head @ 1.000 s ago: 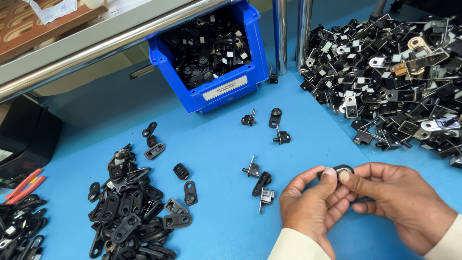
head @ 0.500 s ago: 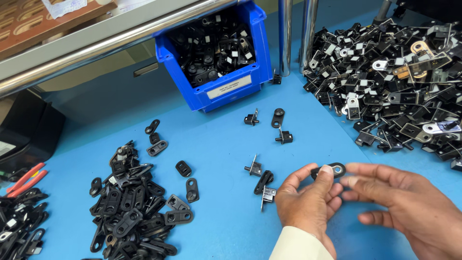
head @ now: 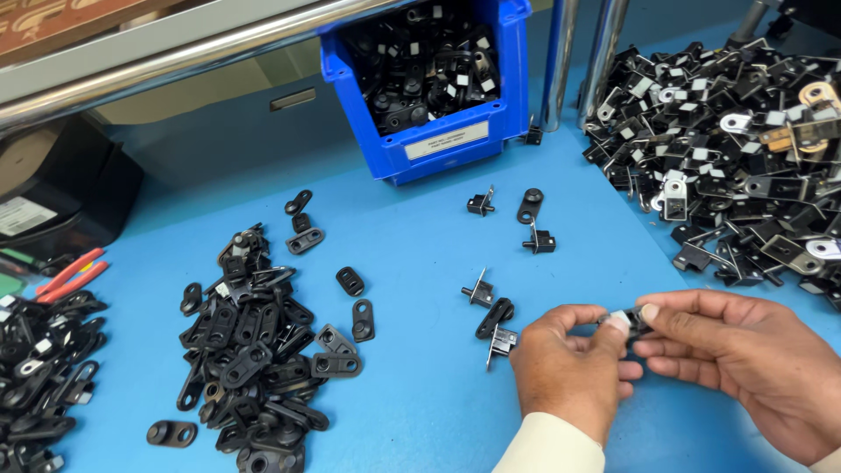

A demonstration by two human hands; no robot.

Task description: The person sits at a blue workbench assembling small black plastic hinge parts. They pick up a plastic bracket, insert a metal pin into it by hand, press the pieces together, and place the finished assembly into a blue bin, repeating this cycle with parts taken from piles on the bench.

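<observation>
Both hands meet low right over the blue table (head: 420, 412). Left hand (head: 565, 363) and right hand (head: 745, 359) pinch one small black part (head: 632, 322) between thumb and fingertips, held just above the surface; it's mostly covered by the fingers, so shape unclear. Both grips clenched on that same part. Just left of the left hand: three loose pieces touching or nearly so, a pin bracket (head: 478, 292), a flat oval link (head: 495, 317), another bracket (head: 501, 342). Further up the table, well apart from the hands: three more loose pieces (head: 530, 219). Blue bin (head: 438, 144) at top centre, full of black parts, open front facing the hands. Big heap of black and silver brackets (head: 736, 149) at right, its lower edge near the right hand. Heap of flat black links (head: 254, 350) at left, strays scattered around it. Another dark pile (head: 39, 377) at the far left edge, red-handled pliers (head: 74, 271) beside it. Two metal posts (head: 583, 57) stand between bin and right heap. Nothing lies between the hands and the nearest loose pieces.
</observation>
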